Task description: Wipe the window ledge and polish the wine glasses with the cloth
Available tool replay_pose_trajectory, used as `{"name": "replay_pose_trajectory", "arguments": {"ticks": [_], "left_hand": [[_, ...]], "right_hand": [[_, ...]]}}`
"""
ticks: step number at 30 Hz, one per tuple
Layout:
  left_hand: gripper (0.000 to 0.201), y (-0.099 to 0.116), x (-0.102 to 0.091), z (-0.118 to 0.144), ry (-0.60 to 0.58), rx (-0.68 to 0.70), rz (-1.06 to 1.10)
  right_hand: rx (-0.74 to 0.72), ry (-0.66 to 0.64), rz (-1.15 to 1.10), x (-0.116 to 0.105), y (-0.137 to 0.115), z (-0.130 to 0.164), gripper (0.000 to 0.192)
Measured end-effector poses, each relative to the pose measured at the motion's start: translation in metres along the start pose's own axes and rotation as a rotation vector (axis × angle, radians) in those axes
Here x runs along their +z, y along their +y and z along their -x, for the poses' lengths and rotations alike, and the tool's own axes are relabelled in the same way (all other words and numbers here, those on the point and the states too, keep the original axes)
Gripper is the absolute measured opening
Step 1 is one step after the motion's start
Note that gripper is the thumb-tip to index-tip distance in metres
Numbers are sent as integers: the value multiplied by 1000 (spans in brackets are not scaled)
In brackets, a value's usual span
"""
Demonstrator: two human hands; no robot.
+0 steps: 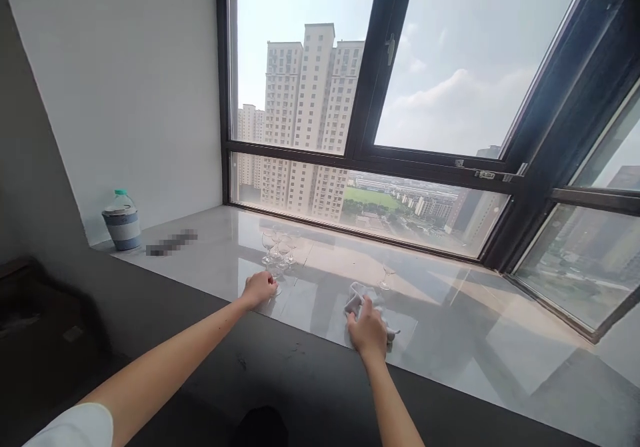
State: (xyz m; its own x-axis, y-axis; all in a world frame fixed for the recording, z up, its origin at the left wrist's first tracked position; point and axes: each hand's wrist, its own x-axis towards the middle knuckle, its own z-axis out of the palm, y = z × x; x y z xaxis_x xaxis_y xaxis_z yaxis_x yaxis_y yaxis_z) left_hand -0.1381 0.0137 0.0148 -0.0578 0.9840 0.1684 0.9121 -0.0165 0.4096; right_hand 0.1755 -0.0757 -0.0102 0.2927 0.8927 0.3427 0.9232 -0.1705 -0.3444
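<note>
My left hand [259, 290] is closed at the front of the window sill, its fingers around the stem of a small clear stemmed glass [277, 292] whose foot shows beside them. The hand partly hides this glass. Just behind it stands a cluster of several similar stemmed glasses [278, 247]. Farther right, my right hand [369, 332] presses on a crumpled light grey cloth [356, 297] lying on the sill, its fingers gripping the fabric. One more stemmed glass [386, 279] stands upright a little behind the cloth.
The glossy tiled sill [320, 300] drops off at its front edge. At its left end, by the wall, stands a striped cup [123, 228] with a green-capped bottle [121, 198] in or behind it. Dark-framed windows [360, 150] rise behind the sill.
</note>
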Motion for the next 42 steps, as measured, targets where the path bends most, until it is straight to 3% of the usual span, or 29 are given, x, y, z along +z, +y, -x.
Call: {"name": "replay_pose_trajectory", "arguments": {"ticks": [4,11,21,29,42], "left_hand": [[12,25,17,29,-40,95,107],[17,46,32,54,53,252,148],[17,61,32,48,19,366,97],[15,71,36,69,247,461,-21],[16,73,35,68,187,427,-18]], "right_hand": [[-8,16,50,3,2,-1,52],[5,-13,69,-2,-2,1,52],[37,-41,58,-8,-5,2,52],[35,13,-15,-4,-1,4,51],[43,40,-62,-8,-4,9,46]]}}
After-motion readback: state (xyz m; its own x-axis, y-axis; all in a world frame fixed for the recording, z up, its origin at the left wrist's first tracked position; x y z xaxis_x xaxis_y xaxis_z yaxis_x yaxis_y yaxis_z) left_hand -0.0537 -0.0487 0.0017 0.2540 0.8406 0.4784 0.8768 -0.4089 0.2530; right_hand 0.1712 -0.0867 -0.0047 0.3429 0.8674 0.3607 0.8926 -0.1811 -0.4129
